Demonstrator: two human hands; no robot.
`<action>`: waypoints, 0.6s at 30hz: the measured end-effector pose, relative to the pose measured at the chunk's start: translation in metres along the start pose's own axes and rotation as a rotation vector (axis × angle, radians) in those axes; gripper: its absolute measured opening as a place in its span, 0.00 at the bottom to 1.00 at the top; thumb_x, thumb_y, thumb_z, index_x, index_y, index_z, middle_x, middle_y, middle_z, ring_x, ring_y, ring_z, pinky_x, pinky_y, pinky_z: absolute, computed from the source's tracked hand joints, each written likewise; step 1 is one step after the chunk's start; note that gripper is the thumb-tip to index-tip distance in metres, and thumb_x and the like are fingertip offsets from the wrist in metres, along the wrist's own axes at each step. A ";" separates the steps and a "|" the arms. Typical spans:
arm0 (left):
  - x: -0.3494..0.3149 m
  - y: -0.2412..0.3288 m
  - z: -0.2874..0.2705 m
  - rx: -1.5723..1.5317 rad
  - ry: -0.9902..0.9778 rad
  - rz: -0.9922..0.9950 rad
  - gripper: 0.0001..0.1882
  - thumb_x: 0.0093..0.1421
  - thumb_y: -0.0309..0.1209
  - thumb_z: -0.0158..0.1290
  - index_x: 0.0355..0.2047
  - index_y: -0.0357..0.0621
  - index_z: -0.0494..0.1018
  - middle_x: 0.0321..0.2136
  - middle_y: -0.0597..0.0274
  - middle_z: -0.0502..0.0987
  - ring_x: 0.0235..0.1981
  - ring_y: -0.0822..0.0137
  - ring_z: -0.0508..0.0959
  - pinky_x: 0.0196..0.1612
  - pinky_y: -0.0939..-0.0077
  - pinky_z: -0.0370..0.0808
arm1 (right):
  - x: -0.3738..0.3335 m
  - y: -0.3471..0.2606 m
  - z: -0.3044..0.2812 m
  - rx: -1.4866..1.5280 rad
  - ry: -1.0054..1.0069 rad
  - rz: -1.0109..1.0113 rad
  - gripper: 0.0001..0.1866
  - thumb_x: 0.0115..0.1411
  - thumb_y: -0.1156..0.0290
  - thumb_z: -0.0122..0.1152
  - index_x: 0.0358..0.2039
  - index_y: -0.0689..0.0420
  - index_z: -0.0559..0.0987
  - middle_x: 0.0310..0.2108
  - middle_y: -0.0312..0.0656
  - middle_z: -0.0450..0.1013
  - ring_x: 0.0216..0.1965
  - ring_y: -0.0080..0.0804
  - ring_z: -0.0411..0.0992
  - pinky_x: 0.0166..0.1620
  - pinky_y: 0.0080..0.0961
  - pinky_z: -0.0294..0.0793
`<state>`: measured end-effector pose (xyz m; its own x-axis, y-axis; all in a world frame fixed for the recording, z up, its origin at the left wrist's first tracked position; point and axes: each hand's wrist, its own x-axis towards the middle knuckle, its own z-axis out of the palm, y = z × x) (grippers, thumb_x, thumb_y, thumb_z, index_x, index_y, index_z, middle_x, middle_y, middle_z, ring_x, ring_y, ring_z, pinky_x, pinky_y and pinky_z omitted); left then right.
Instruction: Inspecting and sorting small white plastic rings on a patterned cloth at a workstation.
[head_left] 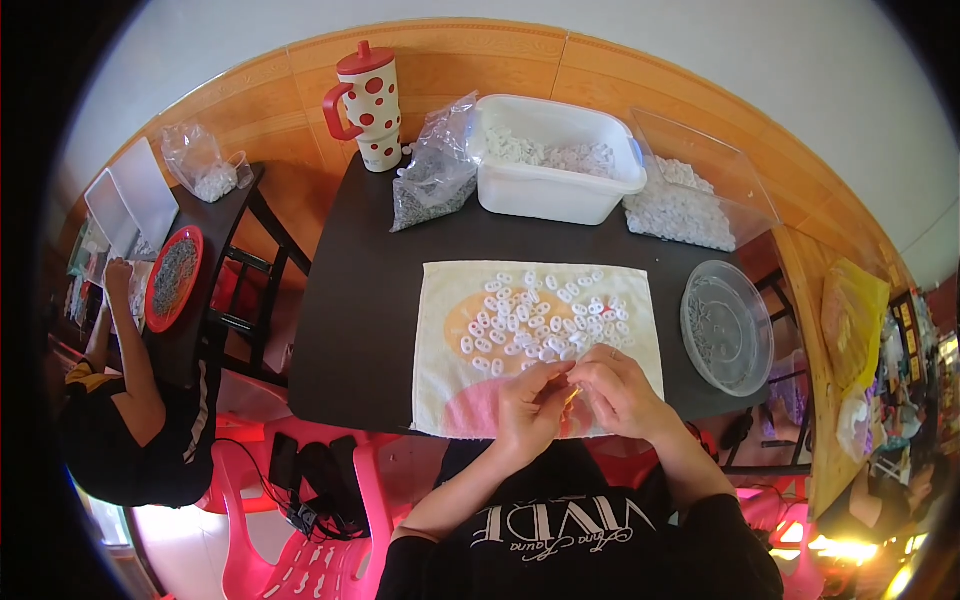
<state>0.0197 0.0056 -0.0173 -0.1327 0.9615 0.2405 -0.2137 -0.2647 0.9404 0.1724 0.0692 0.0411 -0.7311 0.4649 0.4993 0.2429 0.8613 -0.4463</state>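
Many small white oval plastic pieces with two holes (535,318) lie spread over a cream towel (434,330) with orange and pink patches. At the towel's near edge my left hand (533,408) and my right hand (622,395) meet, thumbs and fingers pinched together. A small yellowish bit (572,399) shows between them, too small and covered to name. The loose white pieces lie just beyond my fingertips.
Behind the towel stand a polka-dot tumbler (378,115), a bag of small grey pieces (432,190), a white tub (550,195) and a clear box (685,215) of white pieces. A round clear container (740,340) sits right. Another person (140,420) works at left beside a red tray (160,312).
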 end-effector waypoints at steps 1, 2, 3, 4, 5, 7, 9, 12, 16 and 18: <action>0.000 0.001 0.000 0.000 0.001 0.001 0.16 0.59 0.10 0.49 0.47 0.32 0.74 0.30 0.61 0.78 0.25 0.77 0.76 0.27 0.82 0.73 | -0.003 0.001 0.001 0.030 0.007 0.028 0.17 0.46 0.85 0.57 0.39 0.57 0.72 0.33 0.42 0.71 0.35 0.45 0.72 0.35 0.37 0.73; -0.001 0.002 0.000 -0.023 -0.006 -0.033 0.16 0.59 0.10 0.49 0.47 0.32 0.74 0.30 0.62 0.77 0.25 0.77 0.76 0.27 0.83 0.73 | -0.005 0.002 0.002 0.059 0.014 0.057 0.17 0.47 0.86 0.57 0.39 0.57 0.72 0.33 0.43 0.71 0.34 0.45 0.72 0.35 0.36 0.73; 0.000 0.003 0.000 -0.046 -0.013 -0.067 0.16 0.60 0.11 0.49 0.48 0.33 0.74 0.30 0.62 0.77 0.26 0.78 0.76 0.28 0.83 0.73 | -0.005 0.002 0.002 0.059 0.014 0.056 0.17 0.47 0.86 0.57 0.39 0.57 0.72 0.33 0.43 0.71 0.34 0.45 0.72 0.35 0.36 0.73; -0.001 0.003 0.000 -0.045 -0.013 -0.069 0.16 0.60 0.11 0.49 0.48 0.33 0.74 0.30 0.62 0.77 0.26 0.78 0.76 0.28 0.83 0.73 | -0.006 0.002 0.004 0.101 0.055 0.090 0.16 0.51 0.86 0.56 0.40 0.57 0.73 0.32 0.43 0.71 0.33 0.42 0.72 0.34 0.33 0.72; -0.002 0.002 -0.001 -0.044 -0.009 -0.057 0.16 0.59 0.10 0.50 0.47 0.33 0.74 0.31 0.63 0.77 0.26 0.78 0.76 0.28 0.84 0.73 | -0.006 0.001 0.006 0.142 0.097 0.124 0.14 0.54 0.86 0.56 0.41 0.58 0.74 0.32 0.43 0.72 0.32 0.39 0.73 0.34 0.30 0.72; -0.003 0.001 -0.001 -0.043 -0.009 -0.046 0.16 0.59 0.10 0.51 0.47 0.34 0.75 0.33 0.64 0.77 0.27 0.78 0.77 0.28 0.85 0.73 | -0.008 -0.002 0.002 0.222 0.115 0.232 0.12 0.57 0.84 0.56 0.42 0.58 0.74 0.32 0.43 0.72 0.31 0.35 0.73 0.33 0.28 0.72; -0.003 0.001 0.001 -0.106 0.009 -0.084 0.15 0.60 0.12 0.51 0.47 0.34 0.75 0.32 0.63 0.76 0.27 0.78 0.76 0.29 0.85 0.73 | -0.012 -0.001 -0.004 0.300 0.135 0.340 0.11 0.60 0.83 0.56 0.43 0.59 0.75 0.31 0.43 0.72 0.30 0.31 0.73 0.32 0.25 0.71; 0.001 0.000 0.000 -0.128 0.007 -0.027 0.14 0.62 0.13 0.50 0.47 0.34 0.75 0.34 0.61 0.75 0.26 0.75 0.76 0.27 0.84 0.73 | -0.018 0.014 -0.018 0.235 0.241 0.504 0.07 0.58 0.85 0.57 0.36 0.64 0.76 0.31 0.44 0.73 0.31 0.28 0.73 0.33 0.21 0.71; 0.001 -0.001 -0.003 -0.168 0.004 -0.029 0.11 0.62 0.14 0.52 0.44 0.35 0.77 0.33 0.61 0.75 0.27 0.75 0.77 0.29 0.85 0.74 | -0.032 0.025 -0.034 -0.010 0.220 0.493 0.06 0.53 0.84 0.60 0.33 0.63 0.77 0.29 0.43 0.71 0.30 0.36 0.73 0.33 0.27 0.71; 0.000 -0.002 -0.003 -0.264 0.060 -0.104 0.11 0.62 0.15 0.52 0.44 0.35 0.77 0.34 0.61 0.76 0.28 0.74 0.78 0.28 0.84 0.75 | -0.034 0.024 -0.032 -0.113 0.173 0.463 0.06 0.53 0.84 0.60 0.33 0.63 0.77 0.30 0.44 0.71 0.31 0.39 0.74 0.34 0.29 0.72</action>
<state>0.0171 0.0059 -0.0204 -0.1520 0.9806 0.1241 -0.4725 -0.1824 0.8622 0.2234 0.0807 0.0376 -0.4166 0.8220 0.3883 0.5906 0.5694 -0.5718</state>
